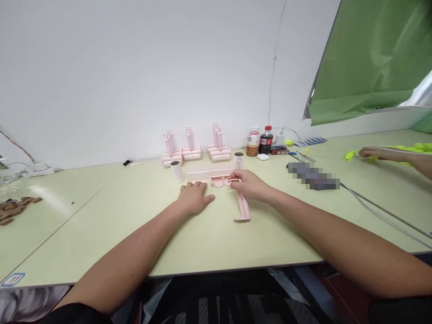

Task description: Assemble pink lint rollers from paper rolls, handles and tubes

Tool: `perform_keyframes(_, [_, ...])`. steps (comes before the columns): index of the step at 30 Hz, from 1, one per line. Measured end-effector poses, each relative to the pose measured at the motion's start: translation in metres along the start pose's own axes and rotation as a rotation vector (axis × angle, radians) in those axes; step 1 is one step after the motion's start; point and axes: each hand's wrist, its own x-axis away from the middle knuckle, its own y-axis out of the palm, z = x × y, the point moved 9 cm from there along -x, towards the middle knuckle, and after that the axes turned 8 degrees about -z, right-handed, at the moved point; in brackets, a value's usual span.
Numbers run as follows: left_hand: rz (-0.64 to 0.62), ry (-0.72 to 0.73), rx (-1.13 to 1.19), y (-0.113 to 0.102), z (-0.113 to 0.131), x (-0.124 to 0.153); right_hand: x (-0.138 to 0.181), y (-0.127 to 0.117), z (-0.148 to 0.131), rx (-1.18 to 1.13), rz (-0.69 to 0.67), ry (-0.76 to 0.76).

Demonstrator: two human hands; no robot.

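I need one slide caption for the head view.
Left hand and right hand among pink parts on a pale-green table.

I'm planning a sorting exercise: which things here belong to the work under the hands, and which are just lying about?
Seem part of the work:
long pink part, in the right hand
shallow pink part
pink pieces by the wall

Seem just lying about:
cola bottle
white-capped bottle
small white box
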Motion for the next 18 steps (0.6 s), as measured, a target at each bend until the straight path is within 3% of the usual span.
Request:
perform_keyframes(7, [0.001,0.023,-0.007,0.000,0.004,0.004,0.001,-0.003,-0.003,-0.042,0.029,-0.039])
perform_keyframes(12, [0.081,0.042,0.007,-0.012,0.006,0.008,0.001,-0.006,-0.006,-0.156,0.072,-0.086])
perform_keyframes(16, [0.221,0.160,0.362,-0.029,0.019,0.016,0.008,-0.007,-0.017,-0.291,0.131,-0.146])
perform_keyframes(18, [0.183,0.286,0.621,-0.025,0.033,0.019,0.014,-0.005,-0.025,-0.333,0.158,-0.194])
